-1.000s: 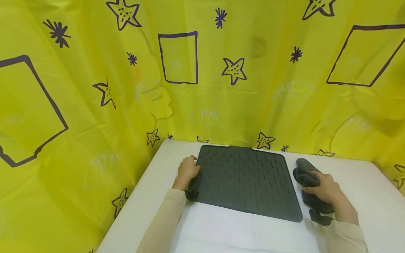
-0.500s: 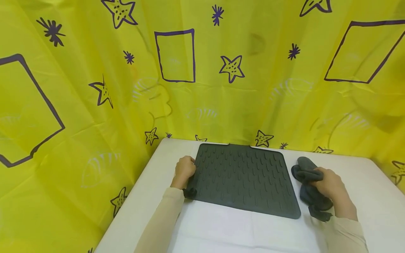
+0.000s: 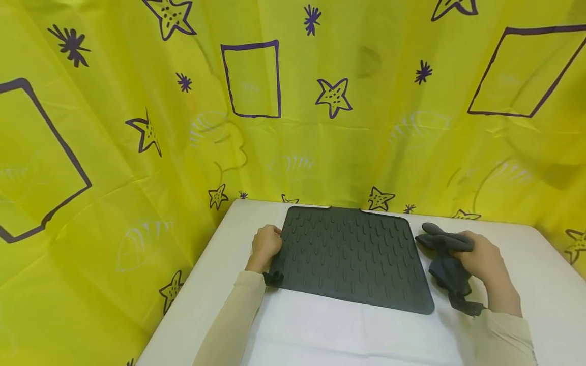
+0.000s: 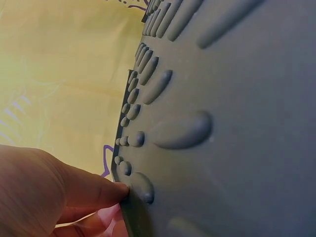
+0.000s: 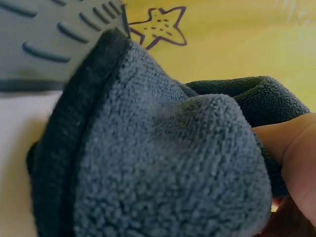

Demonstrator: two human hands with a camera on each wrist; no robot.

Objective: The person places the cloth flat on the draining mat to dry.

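A dark grey rubber mat (image 3: 350,254) with rows of raised oblong ridges lies on the white table. My left hand (image 3: 267,244) holds its left edge. In the left wrist view the thumb presses on the ridged face of the mat (image 4: 237,123), with the other fingers of the hand (image 4: 44,192) behind the edge. To the mat's right, my right hand (image 3: 485,259) grips a bunched dark grey cloth (image 3: 448,269). Close up, the cloth (image 5: 163,143) is fluffy with a darker bound hem, folded over near the right thumb (image 5: 276,140). Most right-hand fingers are hidden.
The white table (image 3: 320,335) backs onto a yellow curtain (image 3: 348,152) printed with purple stars and frames, which also runs along its left side. A small dark piece (image 3: 273,278) sits by the left cuff, over the mat's near left corner.
My right hand has raised the cloth slightly and drawn it up, so it now hangs more bunched and narrower from the grip. My left hand keeps its hold on the mat's edge.
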